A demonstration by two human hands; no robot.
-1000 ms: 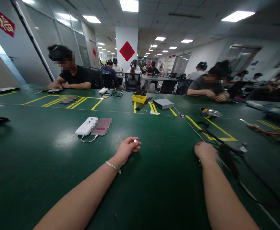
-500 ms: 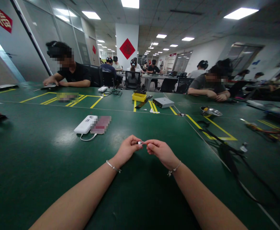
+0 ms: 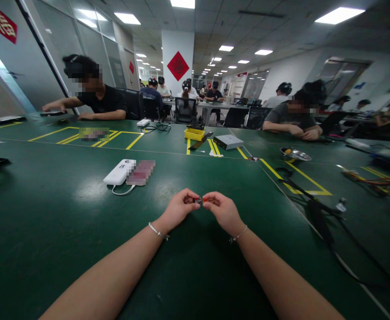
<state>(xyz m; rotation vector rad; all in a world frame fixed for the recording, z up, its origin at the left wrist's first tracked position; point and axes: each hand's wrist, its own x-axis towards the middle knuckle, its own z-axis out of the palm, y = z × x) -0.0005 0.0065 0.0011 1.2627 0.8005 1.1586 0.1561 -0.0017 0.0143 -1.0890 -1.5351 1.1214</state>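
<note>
Above the green table [image 3: 168, 275], my left hand [image 3: 181, 207] pinches a small dark and silvery metal piece [image 3: 197, 201] between thumb and fingertips. Facing it, my right hand [image 3: 224, 211] pinches a small orange-red piece [image 3: 204, 200]. The fingertips of both hands almost meet, and only a narrow gap shows between the two pieces. Most of each piece is covered by fingers, so their exact kind cannot be made out.
A white power bank [image 3: 119, 172] is cabled to a blurred flat device [image 3: 141, 172] at left. Further back are a yellow bin [image 3: 194, 134], a grey box [image 3: 228, 142] and a metal dish [image 3: 295, 154]. Black straps [image 3: 318, 218] lie at right. Co-workers sit around the table.
My right hand's fingers have curled in, and the orange-red piece now shows at their tips. The left hand's piece has turned slightly. At far left, a co-worker's arm has stretched outward.
</note>
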